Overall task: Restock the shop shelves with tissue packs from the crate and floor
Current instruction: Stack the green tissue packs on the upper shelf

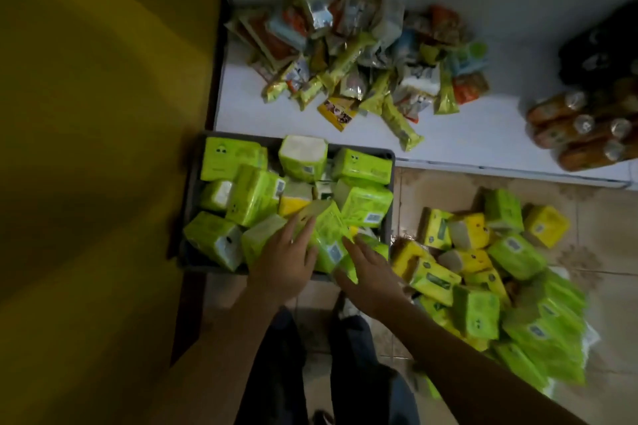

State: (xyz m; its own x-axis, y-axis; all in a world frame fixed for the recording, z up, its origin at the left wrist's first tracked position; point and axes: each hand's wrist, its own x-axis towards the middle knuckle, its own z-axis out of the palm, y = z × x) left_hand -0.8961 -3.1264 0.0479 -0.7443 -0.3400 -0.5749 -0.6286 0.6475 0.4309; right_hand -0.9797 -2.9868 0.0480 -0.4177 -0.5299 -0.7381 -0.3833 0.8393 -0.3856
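- Left hand [283, 260]: palm down, fingers straight, slightly spread, pointing forward.
- Right hand [371, 281]: palm down, fingers extended, thumb splayed out.
- Both forearms bare, reaching forward and down; hands near each other, apart.

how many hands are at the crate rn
2. The left hand lies on a green pack at the crate's near edge; the right hand is beside it, fingers spread over the near right corner.
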